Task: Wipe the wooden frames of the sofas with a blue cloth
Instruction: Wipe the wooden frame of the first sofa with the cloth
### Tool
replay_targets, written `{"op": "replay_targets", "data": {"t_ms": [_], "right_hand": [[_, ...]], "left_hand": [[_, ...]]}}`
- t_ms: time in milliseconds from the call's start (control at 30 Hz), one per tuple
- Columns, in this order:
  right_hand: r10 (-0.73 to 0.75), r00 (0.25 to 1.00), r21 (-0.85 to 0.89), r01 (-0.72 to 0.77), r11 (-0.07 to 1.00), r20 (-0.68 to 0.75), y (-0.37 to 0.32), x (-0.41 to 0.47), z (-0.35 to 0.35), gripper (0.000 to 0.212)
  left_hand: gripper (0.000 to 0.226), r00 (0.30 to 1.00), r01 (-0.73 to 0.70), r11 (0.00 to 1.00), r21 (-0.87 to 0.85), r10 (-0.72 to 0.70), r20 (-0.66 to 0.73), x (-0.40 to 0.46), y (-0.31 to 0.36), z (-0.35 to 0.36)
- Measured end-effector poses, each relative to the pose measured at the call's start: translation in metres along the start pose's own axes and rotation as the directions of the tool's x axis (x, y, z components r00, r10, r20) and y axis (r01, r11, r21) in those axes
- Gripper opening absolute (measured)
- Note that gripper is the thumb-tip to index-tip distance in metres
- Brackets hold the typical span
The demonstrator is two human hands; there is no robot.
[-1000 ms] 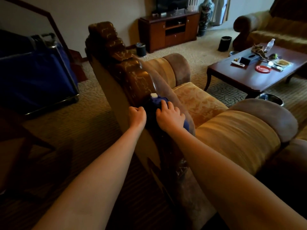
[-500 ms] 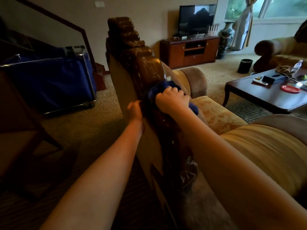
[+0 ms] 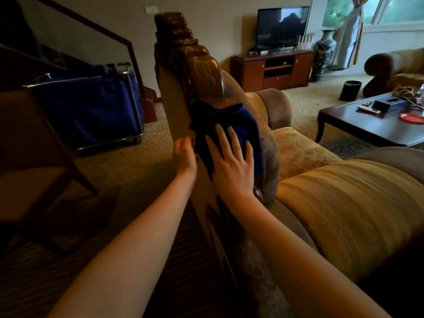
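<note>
The carved, glossy wooden frame (image 3: 195,67) runs along the top of the sofa's back, rising away from me. A dark blue cloth (image 3: 238,125) is draped over the frame's top, below the carved crest. My right hand (image 3: 231,161) lies flat on the cloth with fingers spread and straight, pressing it against the wood. My left hand (image 3: 184,154) rests with straight fingers against the sofa's plain back panel, just left of the cloth, at its edge.
The sofa's tan cushions (image 3: 344,203) lie to my right. A blue laundry cart (image 3: 91,106) stands on the carpet to the left by a stair rail. A dark coffee table (image 3: 376,125) with small items, a black bin (image 3: 350,90), a TV cabinet (image 3: 273,70) and another sofa (image 3: 394,67) lie beyond.
My right hand, which gripped the bunched cloth, has flattened out on it and the cloth now lies spread over the frame. My left hand has opened against the back panel. My view rose.
</note>
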State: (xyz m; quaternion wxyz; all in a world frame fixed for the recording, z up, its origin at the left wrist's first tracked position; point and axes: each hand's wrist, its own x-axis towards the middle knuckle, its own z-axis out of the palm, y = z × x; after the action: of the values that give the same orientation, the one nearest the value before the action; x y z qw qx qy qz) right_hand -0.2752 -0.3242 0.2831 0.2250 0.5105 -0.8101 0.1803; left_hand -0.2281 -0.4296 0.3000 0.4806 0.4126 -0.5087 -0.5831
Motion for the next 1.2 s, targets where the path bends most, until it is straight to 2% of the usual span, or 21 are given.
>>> {"op": "replay_targets", "data": {"t_ms": [67, 133, 167, 300, 400, 533, 667, 800, 867, 933, 1033, 1100, 1200], "right_hand": [[0.052, 0.998, 0.022, -0.052, 0.998, -0.032, 0.003, 0.019, -0.005, 0.059], [0.11, 0.994, 0.103, -0.11, 0.989, 0.008, 0.009, 0.047, -0.015, 0.062], [0.122, 0.992, 0.144, -0.126, 0.982, 0.035, 0.013, 0.058, -0.02, 0.065], [0.145, 0.989, 0.24, -0.144, 0.96, 0.014, 0.02, 0.064, -0.02, 0.065], [0.141, 0.988, 0.226, -0.123, 0.966, -0.067, 0.02, 0.044, -0.008, 0.068], [0.191, 0.975, 0.197, -0.166, 0.966, -0.112, 0.017, 0.013, 0.004, 0.071], [0.266, 0.954, 0.268, -0.223, 0.937, -0.138, 0.018, -0.035, 0.031, 0.072], [0.289, 0.945, 0.349, -0.222, 0.91, -0.151, 0.023, -0.048, 0.046, 0.072], [0.292, 0.942, 0.41, -0.205, 0.889, -0.163, 0.022, -0.045, 0.043, 0.071], [0.348, 0.928, 0.502, -0.238, 0.832, -0.136, 0.018, -0.038, 0.035, 0.068], [0.483, 0.874, 0.559, -0.379, 0.737, -0.044, 0.023, -0.004, 0.011, 0.065], [0.516, 0.854, 0.623, -0.441, 0.646, 0.069, 0.038, 0.021, -0.001, 0.064], [0.455, 0.856, 0.814, -0.435, 0.384, 0.243, 0.068, 0.033, 0.002, 0.053]], "left_hand": [[0.038, 0.998, -0.02, 0.999, -0.033, 0.022, 0.064, -0.013, 0.011, 0.005], [0.055, 0.99, -0.042, 0.997, -0.064, 0.05, 0.134, -0.02, 0.024, 0.01], [0.056, 0.983, -0.068, 0.996, -0.061, 0.077, 0.169, -0.022, 0.032, 0.012], [0.036, 0.951, -0.195, 0.981, 0.006, 0.188, 0.244, -0.031, 0.045, 0.01], [0.03, 0.945, -0.246, 0.969, 0.035, 0.231, 0.233, -0.04, 0.031, 0.0], [0.041, 0.977, -0.165, 0.982, 0.096, 0.149, 0.156, -0.047, -0.003, -0.009], [0.049, 0.97, -0.111, 0.989, 0.097, 0.086, 0.227, -0.057, -0.027, 0.0], [0.023, 0.957, -0.2, 0.979, 0.043, 0.186, 0.224, -0.073, -0.041, 0.014], [0.024, 0.959, -0.22, 0.976, 0.001, 0.216, 0.186, -0.078, -0.047, 0.013], [0.036, 0.962, -0.233, 0.972, 0.01, 0.229, 0.145, -0.076, -0.046, 0.009], [0.069, 0.952, -0.283, 0.957, 0.059, 0.272, 0.143, -0.064, -0.042, 0.008], [0.067, 0.957, -0.26, 0.963, 0.074, 0.247, 0.152, -0.061, -0.033, 0.013], [0.048, 0.967, -0.218, 0.973, 0.073, 0.206, 0.149, -0.061, -0.027, 0.023]]}}
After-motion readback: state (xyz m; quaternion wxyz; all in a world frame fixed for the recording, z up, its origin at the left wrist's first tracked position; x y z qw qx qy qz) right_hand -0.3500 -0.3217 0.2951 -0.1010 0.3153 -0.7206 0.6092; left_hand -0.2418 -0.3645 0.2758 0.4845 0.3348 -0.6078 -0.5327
